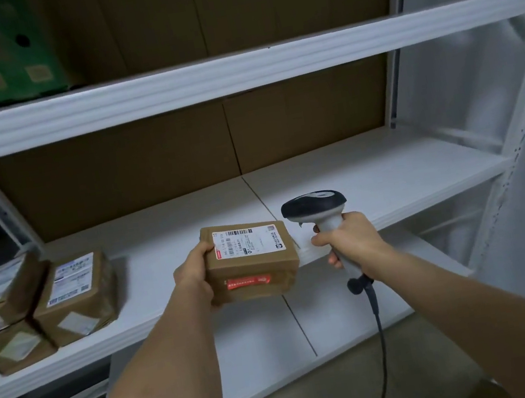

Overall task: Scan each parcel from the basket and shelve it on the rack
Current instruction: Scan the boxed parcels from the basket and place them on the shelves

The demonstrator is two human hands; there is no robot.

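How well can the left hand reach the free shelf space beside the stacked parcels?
Probably yes: the left hand, gripping the parcel, is just at the shelf edge, with nothing between it and the parcels.

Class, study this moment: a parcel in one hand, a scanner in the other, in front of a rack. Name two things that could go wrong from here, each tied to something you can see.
1. The left hand grips the parcel only by its left end, in front of the shelf edge; it might slip and fall.
2. The red scan light falls on the parcel's front side, not on the top label, so the barcode may not read.
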